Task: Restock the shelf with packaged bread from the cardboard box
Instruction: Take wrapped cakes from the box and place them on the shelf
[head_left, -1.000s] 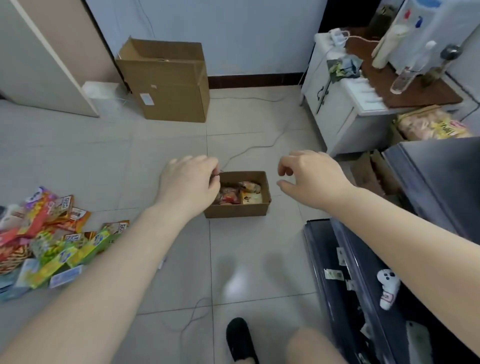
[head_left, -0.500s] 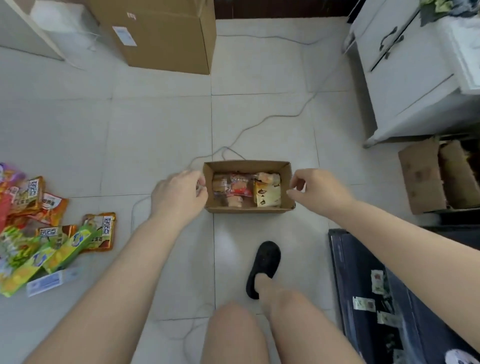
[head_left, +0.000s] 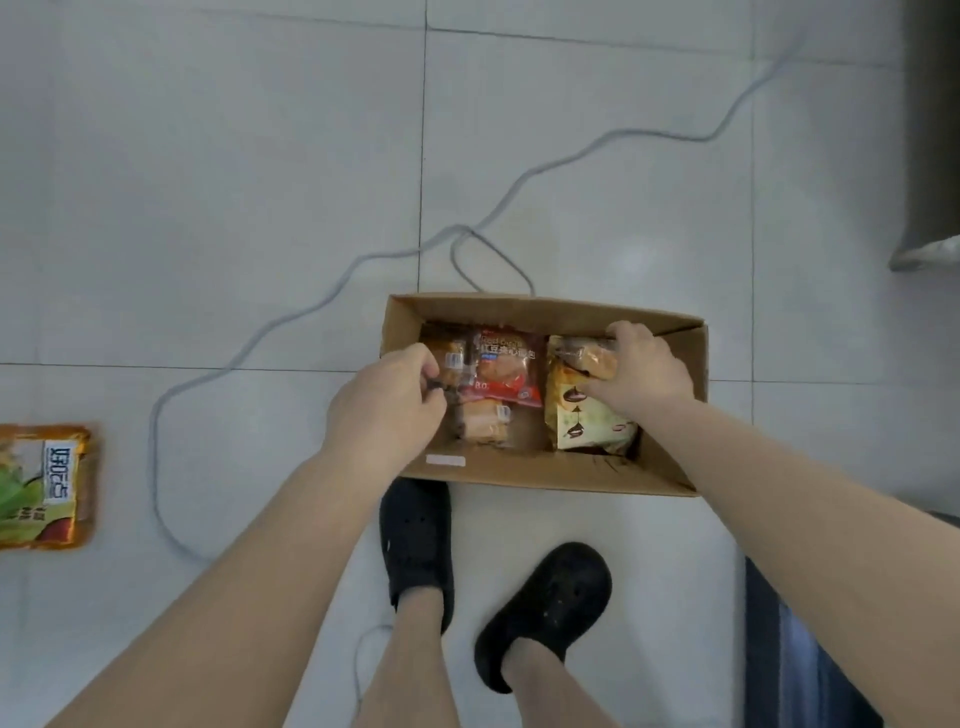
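An open cardboard box sits on the tiled floor just ahead of my feet. Inside lie several bread packets: a red-labelled one in the middle, a clear one below it, and a cream bag on the right. My left hand is in the box's left end, pinching the edge of a clear bread packet. My right hand reaches in at the right and grips a small clear bread packet lying on the cream bag.
A grey cable snakes over the floor behind and left of the box. An orange-green snack bag lies at the far left. My two black shoes stand right before the box. Dark furniture fills the lower right.
The view has dropped closer over the box. Both hands moved from the box's outer ends into it and took hold of bread packets.
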